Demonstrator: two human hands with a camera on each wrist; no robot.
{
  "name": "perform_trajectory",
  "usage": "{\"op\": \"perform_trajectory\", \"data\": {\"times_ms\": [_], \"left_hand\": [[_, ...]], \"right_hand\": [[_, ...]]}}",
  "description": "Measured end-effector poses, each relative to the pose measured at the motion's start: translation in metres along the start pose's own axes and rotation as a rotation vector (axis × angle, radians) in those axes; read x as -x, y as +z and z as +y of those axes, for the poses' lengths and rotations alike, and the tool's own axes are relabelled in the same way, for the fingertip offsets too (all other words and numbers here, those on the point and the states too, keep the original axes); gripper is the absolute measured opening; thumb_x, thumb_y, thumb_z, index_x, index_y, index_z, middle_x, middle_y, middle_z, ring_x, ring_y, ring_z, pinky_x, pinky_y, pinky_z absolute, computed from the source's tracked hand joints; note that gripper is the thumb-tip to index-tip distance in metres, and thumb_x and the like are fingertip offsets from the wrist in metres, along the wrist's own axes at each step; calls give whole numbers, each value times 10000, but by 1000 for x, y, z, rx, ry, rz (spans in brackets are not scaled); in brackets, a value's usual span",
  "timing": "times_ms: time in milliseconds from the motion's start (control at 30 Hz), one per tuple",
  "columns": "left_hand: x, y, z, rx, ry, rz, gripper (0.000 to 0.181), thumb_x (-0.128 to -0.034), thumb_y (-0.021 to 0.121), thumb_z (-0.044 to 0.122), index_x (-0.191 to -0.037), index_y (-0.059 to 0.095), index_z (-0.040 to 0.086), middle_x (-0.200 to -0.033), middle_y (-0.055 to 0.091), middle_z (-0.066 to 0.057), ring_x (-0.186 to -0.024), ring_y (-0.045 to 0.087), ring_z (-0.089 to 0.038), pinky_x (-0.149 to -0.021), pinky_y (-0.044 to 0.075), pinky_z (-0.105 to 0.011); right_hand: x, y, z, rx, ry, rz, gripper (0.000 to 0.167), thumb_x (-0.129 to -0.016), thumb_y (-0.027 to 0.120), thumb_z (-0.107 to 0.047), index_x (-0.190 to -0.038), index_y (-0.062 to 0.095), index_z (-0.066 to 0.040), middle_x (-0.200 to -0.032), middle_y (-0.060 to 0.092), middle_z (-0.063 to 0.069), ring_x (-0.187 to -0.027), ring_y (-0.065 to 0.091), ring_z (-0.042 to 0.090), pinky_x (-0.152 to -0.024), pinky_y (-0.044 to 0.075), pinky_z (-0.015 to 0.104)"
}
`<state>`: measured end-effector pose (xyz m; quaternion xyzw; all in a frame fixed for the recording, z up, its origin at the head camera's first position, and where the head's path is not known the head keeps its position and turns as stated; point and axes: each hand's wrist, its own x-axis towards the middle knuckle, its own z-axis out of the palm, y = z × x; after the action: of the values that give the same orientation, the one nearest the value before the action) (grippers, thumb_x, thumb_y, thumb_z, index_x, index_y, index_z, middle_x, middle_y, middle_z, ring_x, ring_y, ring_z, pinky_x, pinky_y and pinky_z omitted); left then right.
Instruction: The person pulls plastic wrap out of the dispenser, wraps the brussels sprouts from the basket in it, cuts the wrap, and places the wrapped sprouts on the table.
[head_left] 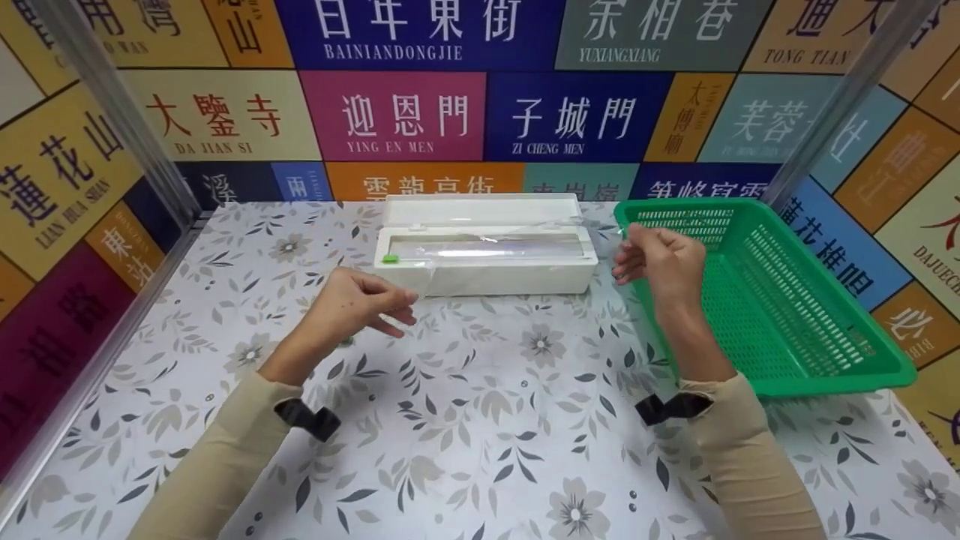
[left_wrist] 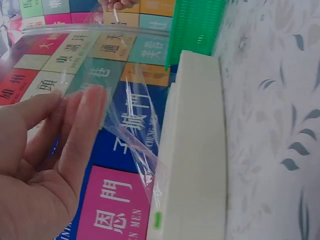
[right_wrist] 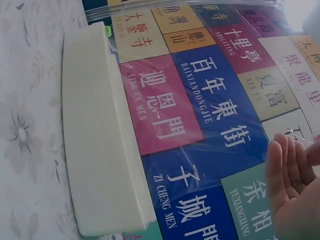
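Observation:
A white cling film dispenser box point(head_left: 487, 277) stands at the table's back with its lid point(head_left: 480, 210) raised. A clear roll shows inside, and a small green slider point(head_left: 389, 259) sits at its left end. Thin transparent cling film point(left_wrist: 132, 125) stretches up from the box. My left hand point(head_left: 367, 304), in front of the box's left end, pinches one side of the film between thumb and fingers. My right hand point(head_left: 664, 262), right of the box and over the basket's near-left rim, pinches the other side; in the right wrist view a glint of film shows at its fingertips point(right_wrist: 276, 155).
A green perforated plastic basket point(head_left: 832, 386) stands on the right side of the table. The table point(head_left: 480, 450) has a white cover with a grey leaf and flower print. Colourful sign-patterned panels point(head_left: 405, 112) with metal corner posts enclose the back and sides.

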<state>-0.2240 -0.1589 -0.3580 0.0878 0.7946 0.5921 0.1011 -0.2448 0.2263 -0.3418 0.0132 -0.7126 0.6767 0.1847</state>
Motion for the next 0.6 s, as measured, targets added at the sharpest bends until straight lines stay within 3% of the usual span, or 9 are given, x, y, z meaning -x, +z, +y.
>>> {"op": "perform_trajectory", "data": {"times_ms": [133, 233, 300, 433, 600], "left_hand": [[5, -3, -12, -78, -148, -67, 181, -905, 743, 149, -1027, 768, 17, -1007, 773, -143, -848, 762, -214, -743, 650, -370], [9, -5, -23, -109, -212, -138, 141, -901, 717, 67, -1017, 758, -1, -1020, 761, -166, -818, 756, -210, -742, 650, -363], [12, -5, -30, -110, -231, -182, 130, -890, 707, 38, -1004, 733, -19, -1000, 754, -186, -784, 750, -209, -726, 651, -366], [19, -1, -43, -102, -242, -241, 167, -864, 739, 53, -967, 629, -18, -912, 750, -194, -717, 746, -219, -661, 647, -359], [27, 1, -57, -108, -287, -221, 278, -868, 758, 78, -1002, 532, -15, -809, 750, -176, -631, 730, -192, -579, 626, -308]], "right_hand": [[6, -10, 2, 284, 187, -303, 262, -961, 663, -193, -930, 692, 66, -712, 717, 9, -590, 689, 131, -569, 621, 301], [10, -13, 3, 516, 271, -542, 237, -942, 666, -140, -1022, 683, 83, -794, 731, 47, -656, 698, 114, -651, 634, 301], [14, -12, 4, 613, 298, -649, 202, -921, 670, -83, -1019, 679, 94, -811, 728, 79, -662, 687, 105, -670, 631, 286], [23, -9, 7, 708, 312, -725, 116, -882, 688, -26, -937, 687, 76, -775, 715, 99, -628, 657, 100, -616, 597, 237], [34, -5, 17, 741, 340, -773, 53, -873, 695, 5, -870, 662, 47, -718, 687, 72, -585, 637, 98, -564, 574, 225]]}}
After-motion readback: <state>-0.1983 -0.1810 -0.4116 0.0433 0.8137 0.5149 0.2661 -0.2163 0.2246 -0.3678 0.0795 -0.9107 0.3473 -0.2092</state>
